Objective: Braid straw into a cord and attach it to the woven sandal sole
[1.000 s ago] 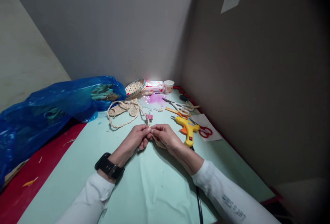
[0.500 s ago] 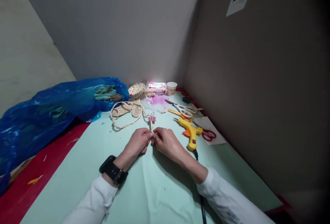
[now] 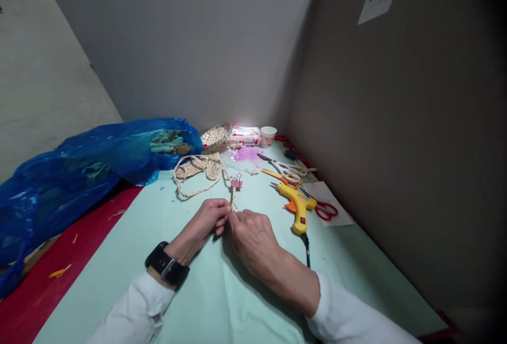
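Observation:
A thin cream braided cord (image 3: 233, 196) runs down from a pink binder clip (image 3: 236, 184) to my fingertips. My left hand (image 3: 212, 217) pinches its near end, fingers curled. Close against it, my right hand (image 3: 253, 235) is closed as well, thumb and forefinger meeting at the cord; its knuckles face up and hide the strands under them. Beyond the clip, the cord joins a loose loop of braid (image 3: 197, 194) lying beside a coiled braided piece (image 3: 198, 167).
To the right lie a yellow glue gun (image 3: 297, 201), red-handled scissors (image 3: 327, 210) on white paper (image 3: 325, 193), and white-handled scissors (image 3: 287, 171). A blue plastic bag (image 3: 99, 148) fills the left side. At the back stand a woven basket (image 3: 216, 136) and a paper cup (image 3: 268, 136).
My right hand has come down and nearer, its wrist turned so the knuckles face up. My left hand stays at the cord. The whole view has shifted slightly.

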A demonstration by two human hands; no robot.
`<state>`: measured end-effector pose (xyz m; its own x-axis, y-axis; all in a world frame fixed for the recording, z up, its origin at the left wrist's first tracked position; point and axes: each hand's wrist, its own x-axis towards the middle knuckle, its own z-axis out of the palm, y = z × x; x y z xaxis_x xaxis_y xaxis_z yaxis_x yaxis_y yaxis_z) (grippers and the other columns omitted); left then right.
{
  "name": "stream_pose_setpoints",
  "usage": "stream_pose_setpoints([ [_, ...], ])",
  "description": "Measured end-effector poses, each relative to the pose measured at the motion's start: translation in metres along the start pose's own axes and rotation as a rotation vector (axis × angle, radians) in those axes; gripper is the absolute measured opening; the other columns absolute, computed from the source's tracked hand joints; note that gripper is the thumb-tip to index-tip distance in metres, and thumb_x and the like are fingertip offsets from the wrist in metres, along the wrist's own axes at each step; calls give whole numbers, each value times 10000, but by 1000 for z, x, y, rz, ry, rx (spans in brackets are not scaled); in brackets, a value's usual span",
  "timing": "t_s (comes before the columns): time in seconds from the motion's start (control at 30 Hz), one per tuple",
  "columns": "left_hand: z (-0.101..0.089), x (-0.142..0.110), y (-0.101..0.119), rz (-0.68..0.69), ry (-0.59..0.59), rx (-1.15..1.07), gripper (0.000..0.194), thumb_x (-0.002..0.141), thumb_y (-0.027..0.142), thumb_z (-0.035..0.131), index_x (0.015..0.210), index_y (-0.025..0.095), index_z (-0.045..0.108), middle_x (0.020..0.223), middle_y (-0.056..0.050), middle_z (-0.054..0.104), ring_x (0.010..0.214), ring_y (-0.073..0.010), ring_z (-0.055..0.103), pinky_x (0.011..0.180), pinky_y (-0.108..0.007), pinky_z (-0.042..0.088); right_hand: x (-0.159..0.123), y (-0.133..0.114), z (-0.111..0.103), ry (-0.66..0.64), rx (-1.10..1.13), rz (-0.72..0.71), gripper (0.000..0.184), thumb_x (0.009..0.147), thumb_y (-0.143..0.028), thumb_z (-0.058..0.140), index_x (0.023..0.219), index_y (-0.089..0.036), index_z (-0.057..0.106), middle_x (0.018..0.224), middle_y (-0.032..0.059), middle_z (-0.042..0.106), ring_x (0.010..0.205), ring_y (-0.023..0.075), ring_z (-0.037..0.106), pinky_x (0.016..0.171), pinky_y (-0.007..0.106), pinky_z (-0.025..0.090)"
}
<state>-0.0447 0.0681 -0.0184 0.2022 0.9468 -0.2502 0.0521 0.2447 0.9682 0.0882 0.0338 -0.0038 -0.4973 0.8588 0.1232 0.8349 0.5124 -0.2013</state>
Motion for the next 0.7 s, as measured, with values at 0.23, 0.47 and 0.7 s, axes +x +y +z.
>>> stream_pose_setpoints([
  [0.23, -1, -3, 5, -9, -10, -53, 142, 679, 247, 625, 666, 163, 512, 492, 103, 351, 378, -22, 247, 363, -176, 176, 6, 22, -16, 80, 185, 111, 271, 950, -300, 449, 907, -174, 686, 867, 91, 688, 790, 208, 608, 657, 295, 350],
  [0.47, -1, -3, 5, 12, -42, 5, 71, 683, 221, 566, 696, 168, 521, 498, 80, 408, 381, -38, 261, 364, -181, 210, 25, 41, -8, -63, 741, 149, 311, 919, -345, 475, 789, -138, 666, 664, 38, 655, 542, 115, 516, 558, 232, 372],
  [0.7, 4, -6, 4, 56, 3, 238, 149, 740, 284, 516, 659, 170, 570, 526, 43, 497, 349, -72, 338, 373, -232, 253, 33, 47, 15, -57, 941, 202, 287, 889, -265, 423, 722, -141, 621, 598, 7, 617, 450, 77, 410, 461, 196, 321],
])
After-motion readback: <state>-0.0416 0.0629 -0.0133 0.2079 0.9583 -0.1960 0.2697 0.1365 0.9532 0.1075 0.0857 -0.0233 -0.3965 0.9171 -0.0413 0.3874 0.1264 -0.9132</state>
